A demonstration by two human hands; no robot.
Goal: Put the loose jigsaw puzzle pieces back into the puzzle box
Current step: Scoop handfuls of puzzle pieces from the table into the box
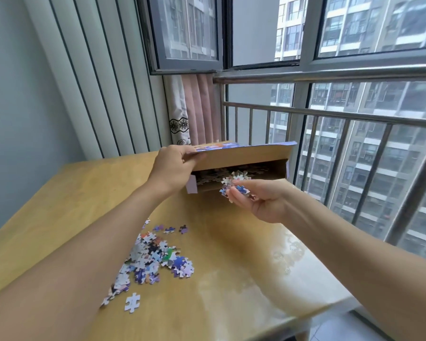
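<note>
- Two bare hands work over a wooden bench (231,267) by a window, seen from the head camera.
- The left hand (174,166) grips the lifted lid flap of the puzzle box (244,157), fingers curled over the flap's edge, thumb under it.
- The box sits at the far edge of the bench, its open side facing the person; many pieces already lie inside, in shadow.
- The right hand (258,200) is palm up just in front of the box opening, fingers loosely cupped and holding a small bunch of puzzle pieces (234,187) at the fingertips, right at the box's mouth.
- A pile of loose pieces (158,257) lies on the bench nearer the person, partly hidden by the left forearm, well apart from the box.
- One white, face-down piece (132,302) lies alone just beside the near end of the pile.
- A few stray pieces (169,229) lie at the pile's far end.
- Behind the bench stand a metal railing (330,114), a pink curtain (197,109) and vertical blinds (96,77).
</note>
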